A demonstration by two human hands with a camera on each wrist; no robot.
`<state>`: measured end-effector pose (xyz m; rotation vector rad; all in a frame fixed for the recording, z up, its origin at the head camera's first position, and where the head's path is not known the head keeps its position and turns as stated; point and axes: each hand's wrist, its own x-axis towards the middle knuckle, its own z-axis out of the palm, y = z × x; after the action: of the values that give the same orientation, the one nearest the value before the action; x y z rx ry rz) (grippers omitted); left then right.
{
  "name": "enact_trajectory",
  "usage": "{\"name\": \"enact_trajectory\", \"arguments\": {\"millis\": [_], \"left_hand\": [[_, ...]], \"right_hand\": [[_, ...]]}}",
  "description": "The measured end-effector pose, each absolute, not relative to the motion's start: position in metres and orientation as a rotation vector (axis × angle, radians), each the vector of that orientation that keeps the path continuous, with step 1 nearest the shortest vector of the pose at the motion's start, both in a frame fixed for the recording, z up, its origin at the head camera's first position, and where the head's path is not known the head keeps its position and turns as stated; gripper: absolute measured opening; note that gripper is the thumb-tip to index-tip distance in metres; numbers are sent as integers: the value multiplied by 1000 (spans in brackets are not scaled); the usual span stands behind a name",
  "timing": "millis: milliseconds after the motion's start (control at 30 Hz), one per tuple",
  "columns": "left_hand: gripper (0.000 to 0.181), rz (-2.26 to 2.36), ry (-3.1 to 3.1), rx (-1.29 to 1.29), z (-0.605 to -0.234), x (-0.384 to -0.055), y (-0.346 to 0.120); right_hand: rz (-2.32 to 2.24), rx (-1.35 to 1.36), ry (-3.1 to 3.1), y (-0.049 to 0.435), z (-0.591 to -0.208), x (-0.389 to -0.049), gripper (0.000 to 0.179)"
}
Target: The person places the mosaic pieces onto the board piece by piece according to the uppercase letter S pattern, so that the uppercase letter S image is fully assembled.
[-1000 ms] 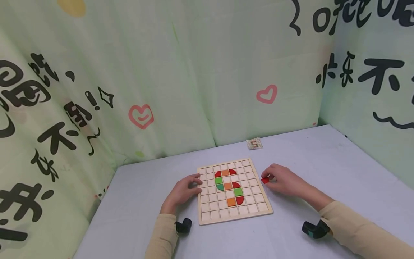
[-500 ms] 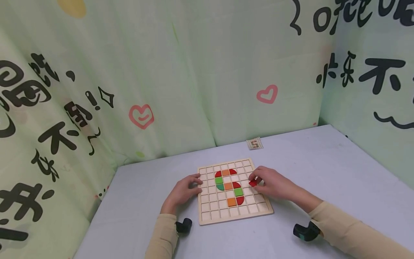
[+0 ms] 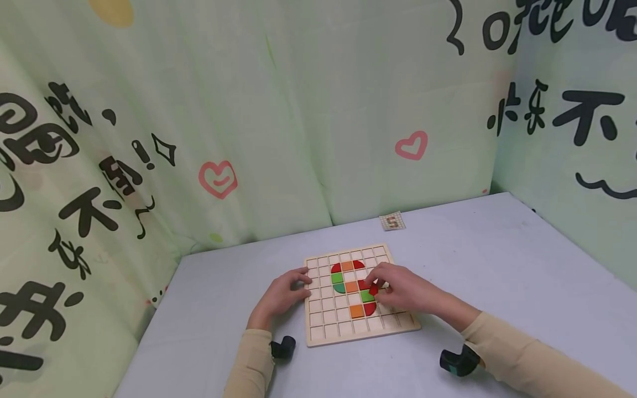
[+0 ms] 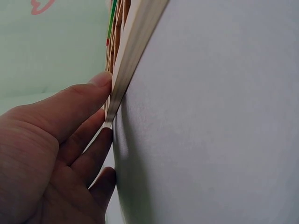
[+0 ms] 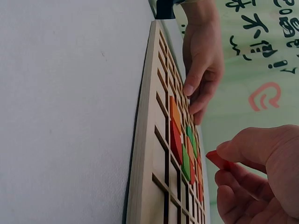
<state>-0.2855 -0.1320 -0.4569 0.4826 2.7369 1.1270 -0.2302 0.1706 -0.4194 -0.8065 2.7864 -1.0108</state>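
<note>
A square wooden grid board [image 3: 323,318] lies on the table, with red, orange and green tiles set in an S-like pattern. Against its left edge rest the thumb and fingertips of my left hand [image 3: 283,292]; the left wrist view has the thumb tip right at the wooden frame [image 4: 135,51]. My right hand [image 3: 403,287] is over the right half of the board, pinching a small red tile [image 5: 218,161] between thumb and fingers. In the right wrist view a pointed corner of that tile sticks out past the thumb, above the set tiles [image 5: 176,140].
A small card [image 3: 392,221] printed with a grid and an S pattern lies behind the board near the table's back edge. A light green curtain [image 3: 278,138] with black characters and pink hearts hangs around the table [image 3: 229,354].
My right hand has moved left with the red tile, from beside the board's right edge to over its middle columns. The left hand has stayed at the left edge.
</note>
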Motion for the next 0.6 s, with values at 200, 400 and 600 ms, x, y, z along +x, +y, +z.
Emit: {"name": "enact_trajectory", "arguments": {"millis": [200, 400, 600], "left_hand": [[20, 1123, 2732, 477, -457, -286, -132], [20, 1125, 2735, 491, -456, -286, -133], [21, 1122, 2732, 501, -458, -287, -133]], "right_hand": [[-967, -966, 2733, 154, -421, -227, 22], [-896, -1072, 2706, 139, -424, -225, 22], [-882, -1135, 2660, 129, -428, -224, 23]]}}
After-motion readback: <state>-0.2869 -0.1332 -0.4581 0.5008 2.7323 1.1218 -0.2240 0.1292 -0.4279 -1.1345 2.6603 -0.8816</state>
